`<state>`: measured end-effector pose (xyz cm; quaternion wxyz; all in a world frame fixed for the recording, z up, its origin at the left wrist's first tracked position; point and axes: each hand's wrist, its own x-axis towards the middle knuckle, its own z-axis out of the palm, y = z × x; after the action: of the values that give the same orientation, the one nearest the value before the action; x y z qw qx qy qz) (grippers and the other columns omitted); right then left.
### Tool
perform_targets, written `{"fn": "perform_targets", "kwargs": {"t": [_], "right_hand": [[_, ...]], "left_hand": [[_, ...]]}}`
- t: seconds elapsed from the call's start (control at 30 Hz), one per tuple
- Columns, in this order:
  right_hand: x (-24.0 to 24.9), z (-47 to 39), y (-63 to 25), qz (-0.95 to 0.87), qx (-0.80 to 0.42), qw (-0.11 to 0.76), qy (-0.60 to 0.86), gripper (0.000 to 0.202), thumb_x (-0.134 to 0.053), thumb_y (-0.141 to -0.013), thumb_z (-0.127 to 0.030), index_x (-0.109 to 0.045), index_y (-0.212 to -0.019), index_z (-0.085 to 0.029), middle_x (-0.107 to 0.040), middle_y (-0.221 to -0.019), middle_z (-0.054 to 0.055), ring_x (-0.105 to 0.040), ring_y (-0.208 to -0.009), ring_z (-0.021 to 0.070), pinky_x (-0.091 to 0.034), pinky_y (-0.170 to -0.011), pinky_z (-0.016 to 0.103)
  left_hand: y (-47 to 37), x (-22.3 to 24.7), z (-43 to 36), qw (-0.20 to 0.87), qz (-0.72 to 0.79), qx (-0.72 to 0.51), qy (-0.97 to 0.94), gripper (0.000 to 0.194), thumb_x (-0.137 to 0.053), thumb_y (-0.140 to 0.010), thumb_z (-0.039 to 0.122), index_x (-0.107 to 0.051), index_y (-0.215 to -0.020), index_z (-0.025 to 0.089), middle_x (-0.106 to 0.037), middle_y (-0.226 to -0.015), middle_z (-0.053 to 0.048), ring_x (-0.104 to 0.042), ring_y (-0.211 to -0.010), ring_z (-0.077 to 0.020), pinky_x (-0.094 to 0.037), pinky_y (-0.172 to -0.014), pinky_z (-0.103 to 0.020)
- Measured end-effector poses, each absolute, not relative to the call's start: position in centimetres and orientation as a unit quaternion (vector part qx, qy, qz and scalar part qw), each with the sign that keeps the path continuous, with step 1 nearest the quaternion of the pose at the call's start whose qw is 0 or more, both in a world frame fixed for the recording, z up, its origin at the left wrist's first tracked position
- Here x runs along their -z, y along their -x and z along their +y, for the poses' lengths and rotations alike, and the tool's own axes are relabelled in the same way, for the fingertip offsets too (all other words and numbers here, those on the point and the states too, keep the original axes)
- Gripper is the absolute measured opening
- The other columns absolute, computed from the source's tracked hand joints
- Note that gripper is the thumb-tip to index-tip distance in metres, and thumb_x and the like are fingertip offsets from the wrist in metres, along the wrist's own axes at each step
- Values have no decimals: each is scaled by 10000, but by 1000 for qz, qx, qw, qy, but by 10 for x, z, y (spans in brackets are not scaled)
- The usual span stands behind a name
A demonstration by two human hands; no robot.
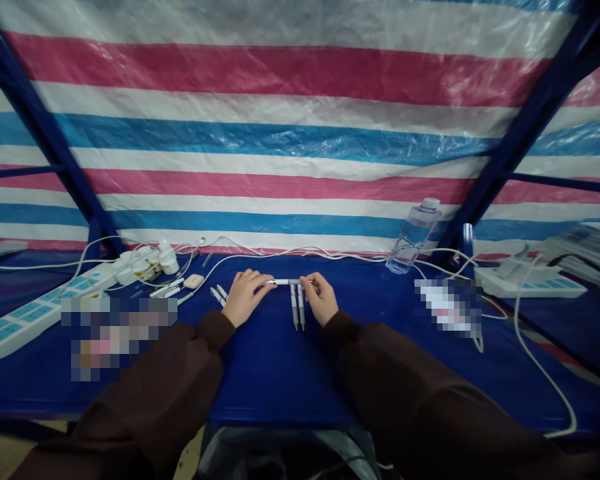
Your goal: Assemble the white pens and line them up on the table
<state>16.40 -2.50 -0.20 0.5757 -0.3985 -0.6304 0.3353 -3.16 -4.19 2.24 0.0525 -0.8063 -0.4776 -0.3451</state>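
Note:
A white pen (283, 282) lies crosswise between my two hands, one end at each. My left hand (247, 295) pinches its left end with thumb and fingers. At the other end, the fingers of my right hand (321, 297) are closed on the pen. Just below it, two more white pens (297, 308) with dark tips lie side by side on the blue table (280, 373), pointing toward me. Further white pens (219, 294) rest left of my left hand, partly hidden by it.
On the left is a long power strip (40, 308) with plugged-in chargers (147, 262). A clear water bottle (414, 237) stands at the back right, near a second power strip (535, 283). White cables (325, 251) run along the back edge. Blurred-out items lie on both sides.

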Motion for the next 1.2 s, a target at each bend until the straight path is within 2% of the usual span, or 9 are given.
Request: {"fn": "perform_targets", "kwargs": {"t": [0.2, 0.3, 0.4, 0.5, 0.57, 0.63, 0.73, 0.97, 1.2], "right_hand": [[-1, -27, -164, -620, -307, 604, 396, 259, -556, -762, -409, -550, -889, -182, -566, -752, 21, -481, -577, 111, -387, -504, 230], [-2, -27, -165, -599, -338, 603, 404, 292, -515, -794, -465, -563, -787, -177, -539, -604, -6, -482, -528, 112, -385, -504, 234], [0, -25, -166, -593, -367, 580, 421, 390, -478, -799, -535, -540, -643, -184, -386, -407, -60, -377, -389, 93, -311, -419, 229], [3, -22, -167, -593, -357, 576, 435, 393, -471, -796, -536, -537, -634, -184, -346, -381, -67, -348, -365, 95, -268, -395, 233], [4, -22, -167, -609, -316, 587, 430, 309, -510, -782, -474, -579, -776, -173, -494, -494, -24, -440, -450, 116, -311, -432, 236], [5, -22, -168, -632, -257, 593, 428, 338, -565, -744, -389, -566, -998, -167, -625, -776, 52, -519, -604, 141, -363, -498, 244], [6, -22, -169, -657, -196, 578, 443, 468, -591, -711, -319, -508, -1148, -173, -601, -1057, 105, -539, -754, 165, -402, -580, 266], [7, -24, -170, -738, -93, 476, 469, 293, -395, -890, -293, -562, -1121, -222, -650, -991, 65, -540, -939, 212, -373, -796, 367], [3, -28, -170, -814, 54, 358, 455, 301, -388, -874, -123, -585, -1094, -183, -656, -986, 86, -496, -1051, 243, -291, -830, 392]], "left_hand": [[32, -21, -40, 48, -486, 341, 803, 253, -463, -869, 389, -643, -945, 229, -599, -750, -9, -487, -768, -171, -330, -699, -311], [31, -22, -42, 52, -480, 342, 806, 247, -466, -868, 386, -648, -959, 248, -603, -790, -12, -490, -793, -172, -332, -710, -315], [30, -23, -43, 61, -478, 344, 806, 247, -471, -866, 386, -651, -985, 266, -593, -785, -13, -488, -794, -171, -327, -708, -314], [31, -22, -43, 67, -480, 342, 805, 245, -488, -856, 392, -653, -1001, 284, -584, -763, -6, -490, -785, -168, -322, -698, -312], [31, -22, -42, 67, -487, 345, 800, 239, -497, -853, 385, -655, -1004, 288, -585, -762, -5, -492, -786, -168, -323, -697, -312], [32, -22, -41, 66, -494, 352, 792, 232, -498, -854, 373, -657, -1001, 288, -588, -769, -7, -494, -788, -169, -327, -703, -314], [32, -21, -41, 63, -494, 353, 792, 236, -490, -859, 369, -654, -1010, 290, -589, -779, -11, -495, -792, -171, -331, -710, -316], [31, -22, -43, 73, -506, 353, 783, 230, -498, -854, 373, -651, -1005, 291, -600, -797, -8, -498, -799, -172, -327, -715, -317], [33, -21, -43, 88, -532, 360, 762, 221, -518, -843, 368, -659, -990, 285, -599, -789, -9, -492, -793, -175, -332, -715, -311]]}}
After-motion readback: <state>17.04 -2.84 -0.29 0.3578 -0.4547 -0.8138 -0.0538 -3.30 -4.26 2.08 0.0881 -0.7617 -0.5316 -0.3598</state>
